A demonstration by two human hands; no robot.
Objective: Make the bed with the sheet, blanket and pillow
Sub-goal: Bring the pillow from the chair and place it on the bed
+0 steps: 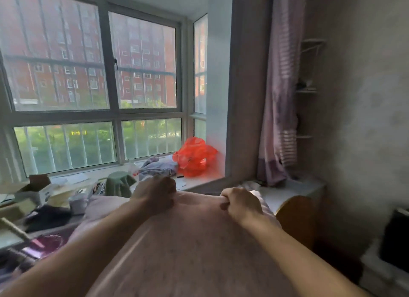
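A pale pink patterned sheet or blanket (pixel 192 248) is stretched out in front of me, raised and blurred with motion; which of the two it is I cannot tell. My left hand (pixel 157 195) grips its far edge with curled fingers. My right hand (pixel 241 204) grips the same edge a little to the right, thumb side toward the middle. Both arms reach forward over the cloth. The bed below the cloth is mostly hidden. No pillow is in sight.
A wide window sill (pixel 199 181) ahead holds a red plastic bag (pixel 194 157), a bundle of grey cloth (pixel 159 166), a green cloth-covered object (pixel 119 183) and boxes (pixel 37 190). A pink curtain (pixel 278 119) hangs right, beside a wooden headboard (pixel 296 219).
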